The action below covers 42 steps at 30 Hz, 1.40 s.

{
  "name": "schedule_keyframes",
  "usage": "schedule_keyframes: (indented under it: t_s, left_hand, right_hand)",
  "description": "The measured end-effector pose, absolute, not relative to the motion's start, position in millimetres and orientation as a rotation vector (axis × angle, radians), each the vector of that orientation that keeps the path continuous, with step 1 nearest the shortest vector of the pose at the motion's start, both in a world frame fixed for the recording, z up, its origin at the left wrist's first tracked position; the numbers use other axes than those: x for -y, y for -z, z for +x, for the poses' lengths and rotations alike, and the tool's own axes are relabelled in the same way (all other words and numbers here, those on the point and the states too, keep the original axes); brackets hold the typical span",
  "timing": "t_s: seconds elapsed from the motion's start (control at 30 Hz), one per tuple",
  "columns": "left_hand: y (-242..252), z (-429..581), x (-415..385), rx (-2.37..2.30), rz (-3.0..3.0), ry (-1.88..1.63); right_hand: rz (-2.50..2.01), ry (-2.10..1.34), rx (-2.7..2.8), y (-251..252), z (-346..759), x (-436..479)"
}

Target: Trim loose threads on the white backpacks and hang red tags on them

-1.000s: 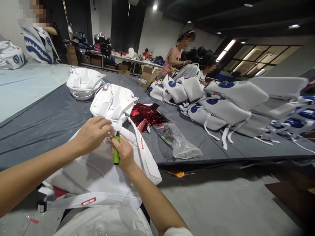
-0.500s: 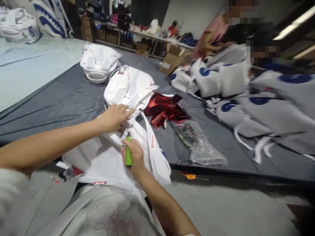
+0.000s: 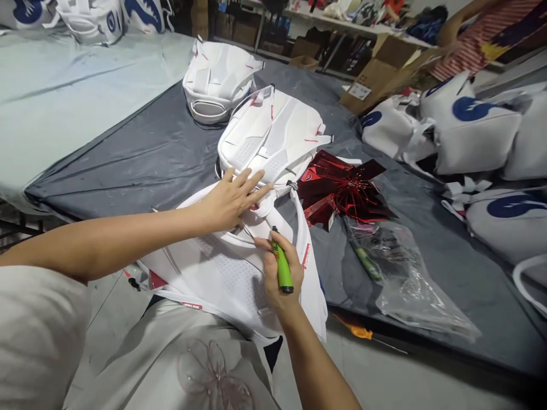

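Observation:
A white backpack (image 3: pixel 222 267) lies at the table edge and over my lap, its straps spread out. My left hand (image 3: pixel 233 202) rests on its upper part, fingers spread. My right hand (image 3: pixel 284 267) is wrapped around a short green tool with black ends (image 3: pixel 282 265), held over the straps with its narrow end towards the bag's top. I cannot make out its exact kind. Just beyond my left hand lies a second white backpack (image 3: pixel 273 131), with a third white backpack (image 3: pixel 217 80) farther back. Shiny red foil strips (image 3: pixel 346 191) sit to the right.
A clear plastic bag (image 3: pixel 421 285) lies on the grey-covered table (image 3: pixel 123 154). An orange-handled tool (image 3: pixel 361 331) is at the table's front edge. White bags with blue marks (image 3: pixel 474 131) crowd the right side. A person in striped clothing (image 3: pixel 491 40) stands behind a cardboard box (image 3: pixel 376 74).
The view has shifted, so the bags and hands appear farther right and the scene closer. My left hand stays on the backpack and my right still grips the green tool, now more tilted.

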<state>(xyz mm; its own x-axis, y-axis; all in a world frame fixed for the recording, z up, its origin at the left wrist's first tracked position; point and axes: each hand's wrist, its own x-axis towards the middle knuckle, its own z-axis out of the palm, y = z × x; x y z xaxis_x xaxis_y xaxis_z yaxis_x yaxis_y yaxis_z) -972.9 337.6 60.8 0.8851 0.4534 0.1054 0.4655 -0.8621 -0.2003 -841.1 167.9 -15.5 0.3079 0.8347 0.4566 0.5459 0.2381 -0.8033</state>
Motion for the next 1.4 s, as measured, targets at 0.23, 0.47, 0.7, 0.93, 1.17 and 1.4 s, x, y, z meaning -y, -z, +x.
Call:
schedule_keyframes:
  t_s: [0.23,0.47,0.7,0.93,1.17,1.4]
  left_hand:
    - [-53,-964,-344,0.957,-2.877,0.034]
    - [-52,-960,-349,0.977,-2.899,-0.024]
    - [-55,-966,-346,0.967,-2.914,0.008]
    - [-52,-963,-346,0.976,-2.890,0.015]
    - [-55,-963,-345,1.004,-2.909,0.028]
    - [-49,-963,-347,0.975,-2.899,0.082]
  right_hand:
    - [-1.804,0.206,1.671,-1,-824,-203]
    - [-2.240,0.262,1.828,-8,-836,-254]
    - [-2.116,0.317,1.890,-15,-831,-234]
    - [-1.768,-0.162,1.613,-46,-824,-198]
    - [-1.763,-0.808,1.755,-52,-805,-225]
    - [-1.764,-0.543,2.043,-56,-805,-223]
